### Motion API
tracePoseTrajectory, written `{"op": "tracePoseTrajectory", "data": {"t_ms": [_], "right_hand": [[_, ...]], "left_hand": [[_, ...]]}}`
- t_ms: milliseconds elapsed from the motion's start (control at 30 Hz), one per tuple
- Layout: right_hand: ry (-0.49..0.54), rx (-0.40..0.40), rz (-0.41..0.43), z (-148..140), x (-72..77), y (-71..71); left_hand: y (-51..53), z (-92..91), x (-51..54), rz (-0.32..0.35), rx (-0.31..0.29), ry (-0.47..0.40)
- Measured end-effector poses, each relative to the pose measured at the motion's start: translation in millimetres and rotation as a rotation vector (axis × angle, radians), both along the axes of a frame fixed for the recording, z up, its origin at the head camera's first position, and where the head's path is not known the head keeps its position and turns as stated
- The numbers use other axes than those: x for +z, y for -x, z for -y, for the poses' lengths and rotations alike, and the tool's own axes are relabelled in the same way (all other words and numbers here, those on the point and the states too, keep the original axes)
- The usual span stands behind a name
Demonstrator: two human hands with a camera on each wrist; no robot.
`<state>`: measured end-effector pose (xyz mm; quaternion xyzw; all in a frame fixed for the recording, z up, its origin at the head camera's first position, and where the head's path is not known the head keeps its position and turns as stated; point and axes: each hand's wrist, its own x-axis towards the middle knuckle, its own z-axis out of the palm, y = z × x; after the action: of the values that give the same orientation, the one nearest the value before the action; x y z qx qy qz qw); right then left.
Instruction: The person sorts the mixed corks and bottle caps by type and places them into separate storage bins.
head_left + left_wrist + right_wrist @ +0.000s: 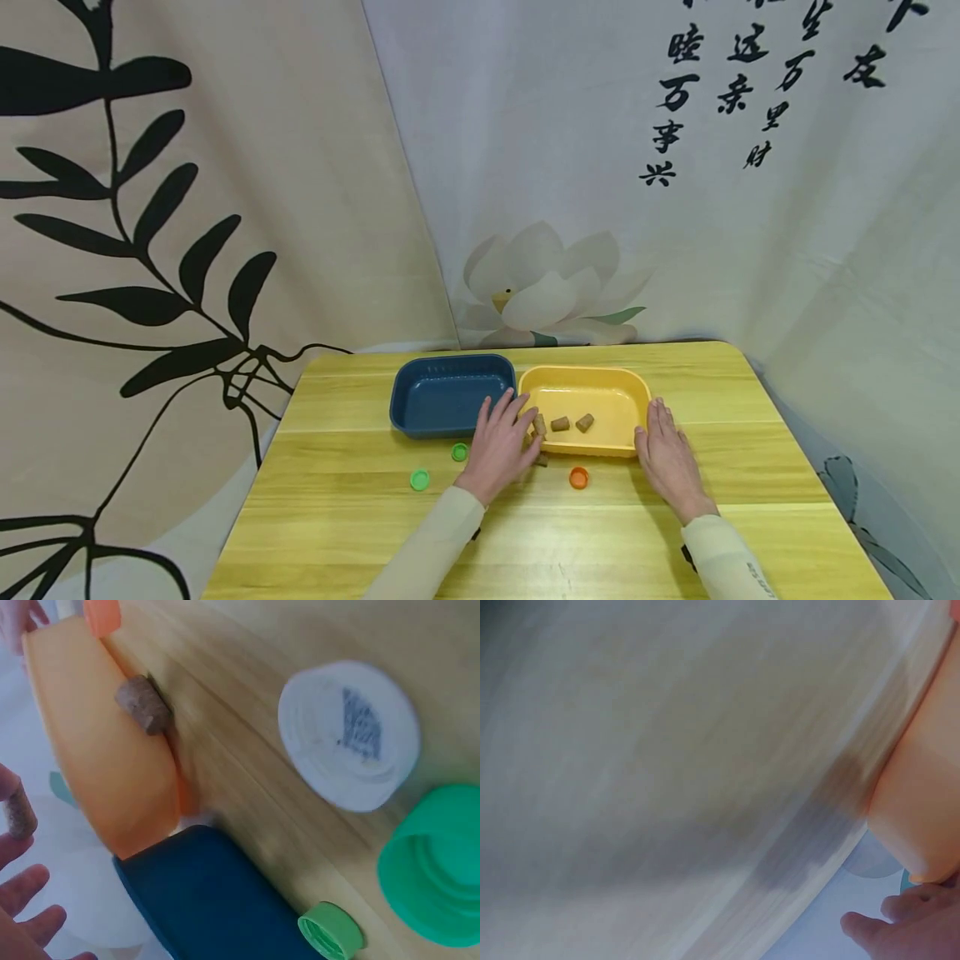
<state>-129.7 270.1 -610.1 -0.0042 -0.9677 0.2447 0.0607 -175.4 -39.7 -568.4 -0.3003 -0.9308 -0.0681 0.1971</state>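
My left hand (501, 446) pinches a cork (20, 814) between thumb and finger, above the left end of the yellow tray (600, 379). More corks (560, 424) lie inside that tray. Another cork (142, 705) is on the table beside the tray's near wall, partly hidden by the hand in the head view. With fairly straight fingers, my right hand (670, 458) rests against the right side of the yellow tray; only some of its fingers (900, 926) show in the right wrist view.
Left of the yellow tray stands a dark blue tray (450, 360). On the table are a light green cap (419, 480), a darker green cap (460, 452) and an orange cap (578, 477). A white cap (349, 735) shows in the left wrist view. Printed curtains hang behind the table.
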Motion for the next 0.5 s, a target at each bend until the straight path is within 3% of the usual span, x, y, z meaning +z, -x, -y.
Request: {"op": "tracePoseTrajectory", "data": {"t_ms": [500], "right_hand": [[-0.004, 0.014, -0.006, 0, 2.0, -1.0]], "left_hand": [[40.0, -22.2, 0.1, 0.052, 0.039, 0.121]]}}
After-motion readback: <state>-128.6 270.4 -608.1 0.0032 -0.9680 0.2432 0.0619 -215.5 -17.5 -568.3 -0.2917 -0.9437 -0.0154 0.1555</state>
